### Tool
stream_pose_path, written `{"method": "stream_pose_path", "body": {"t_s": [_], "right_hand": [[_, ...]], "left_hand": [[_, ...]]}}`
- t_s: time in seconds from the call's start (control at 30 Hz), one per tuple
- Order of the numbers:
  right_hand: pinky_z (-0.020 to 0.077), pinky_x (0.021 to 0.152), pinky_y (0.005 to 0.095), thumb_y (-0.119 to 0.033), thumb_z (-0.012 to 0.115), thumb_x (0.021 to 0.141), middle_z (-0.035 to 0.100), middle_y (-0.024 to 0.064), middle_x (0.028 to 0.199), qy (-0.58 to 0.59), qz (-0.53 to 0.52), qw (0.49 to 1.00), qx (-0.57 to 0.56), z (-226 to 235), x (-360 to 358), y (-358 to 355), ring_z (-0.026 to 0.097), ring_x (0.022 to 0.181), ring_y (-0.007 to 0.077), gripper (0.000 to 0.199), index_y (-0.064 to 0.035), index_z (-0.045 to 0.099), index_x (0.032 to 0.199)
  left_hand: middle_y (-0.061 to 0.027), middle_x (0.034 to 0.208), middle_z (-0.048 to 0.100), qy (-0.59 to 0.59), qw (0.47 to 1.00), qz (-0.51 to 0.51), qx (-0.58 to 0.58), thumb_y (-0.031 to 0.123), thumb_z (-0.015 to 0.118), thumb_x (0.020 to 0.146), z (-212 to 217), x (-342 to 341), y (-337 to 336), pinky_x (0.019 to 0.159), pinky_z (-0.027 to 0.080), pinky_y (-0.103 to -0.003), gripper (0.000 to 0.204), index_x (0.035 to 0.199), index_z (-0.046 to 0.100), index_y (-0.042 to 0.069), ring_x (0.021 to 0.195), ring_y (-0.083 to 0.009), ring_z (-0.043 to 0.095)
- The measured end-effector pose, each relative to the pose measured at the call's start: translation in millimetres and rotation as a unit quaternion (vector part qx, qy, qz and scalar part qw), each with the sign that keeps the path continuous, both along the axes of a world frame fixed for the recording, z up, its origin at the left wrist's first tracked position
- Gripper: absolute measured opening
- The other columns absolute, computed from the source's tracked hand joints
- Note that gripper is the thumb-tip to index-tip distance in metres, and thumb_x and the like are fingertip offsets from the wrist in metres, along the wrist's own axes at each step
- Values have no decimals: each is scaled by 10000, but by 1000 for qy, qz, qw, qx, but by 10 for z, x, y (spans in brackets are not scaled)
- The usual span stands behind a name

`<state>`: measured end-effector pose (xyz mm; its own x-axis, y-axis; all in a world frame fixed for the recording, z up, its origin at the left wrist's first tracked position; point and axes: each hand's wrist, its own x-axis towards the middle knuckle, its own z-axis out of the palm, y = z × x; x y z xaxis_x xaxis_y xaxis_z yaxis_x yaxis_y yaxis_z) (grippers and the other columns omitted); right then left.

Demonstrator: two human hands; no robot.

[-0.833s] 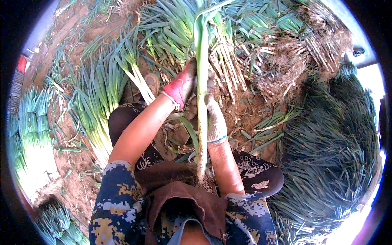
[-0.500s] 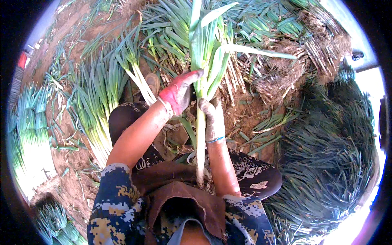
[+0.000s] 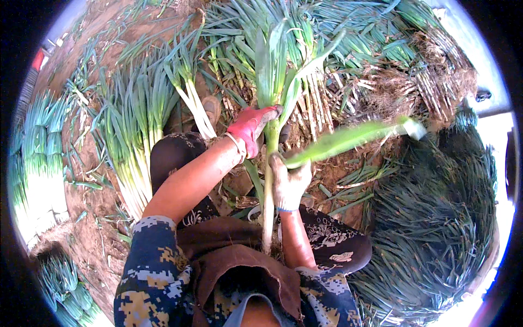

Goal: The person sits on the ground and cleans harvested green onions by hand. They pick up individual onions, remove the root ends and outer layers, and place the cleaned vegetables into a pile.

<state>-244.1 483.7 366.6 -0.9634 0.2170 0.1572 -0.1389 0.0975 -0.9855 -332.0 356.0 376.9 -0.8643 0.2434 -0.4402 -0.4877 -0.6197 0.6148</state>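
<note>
In front of my lap, at the middle of the view, I hold one long green onion stalk [image 3: 268, 191] upright with both hands. My left hand [image 3: 251, 128], in a red glove, is closed around the stalk high up, just where the white part turns into green leaves. My right hand [image 3: 289, 182], in a dirty pale glove, is just below and to the right of the left one; its fingers are closed on a peeled outer leaf [image 3: 348, 139], which stretches away from the stalk toward the right and looks blurred. The lower end of the stalk goes down between my knees, and I cannot see the roots clearly there.

Behind the stalk, farther from me, lies a big heap of uncleaned onions [image 3: 327, 65] with their earthy roots [image 3: 436, 76] turned to the right. To the left of the stalk there is a row of cleaned bunches [image 3: 131, 141] with white stems on the brown soil [image 3: 87, 201], and one more bundle [image 3: 35, 163] well apart at the left edge. To the right of the stalk is a dark pile of stripped leaves [image 3: 436, 229], near my right knee.
</note>
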Motion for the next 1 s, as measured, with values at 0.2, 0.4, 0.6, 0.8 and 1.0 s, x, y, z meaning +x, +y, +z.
{"method": "stream_pose_path", "body": {"t_s": [0.2,0.4,0.6,0.8,1.0], "right_hand": [[458,672,264,-122,619,825,517,35,792,-41,-174,981,-71,290,524,511,510,719,124,153,-51,487,855],[498,598,309,-113,635,772,564,74,743,-75,-265,959,-74,39,679,1593,559,620,184,211,-2,524,914],[493,709,348,-290,641,793,675,190,894,-271,108,848,442,-279,400,1186,657,791,269,364,15,631,992],[499,670,308,-322,614,828,618,91,734,-158,328,929,59,273,141,565,597,695,144,360,12,625,964],[462,646,290,-197,550,834,585,81,739,-189,363,912,35,341,51,463,557,689,137,256,38,623,907]], "left_hand": [[-88,889,631,-64,998,-10,-18,257,641,836,48,20,-40,671,562,-373,310,1078,581,74,777,-231,644],[-78,862,592,67,993,-62,81,311,542,921,138,-24,-128,613,506,-317,329,1064,557,14,742,-178,588],[-41,847,528,82,973,-64,207,487,537,886,5,-64,-55,529,412,-259,493,1123,534,55,644,-133,491],[-46,843,500,135,943,-99,288,529,498,886,29,-146,58,502,395,-252,578,1170,491,25,585,-113,444],[-39,817,440,174,892,-136,395,455,460,940,116,-125,43,436,349,-215,519,1159,473,-15,505,-70,361]]}}
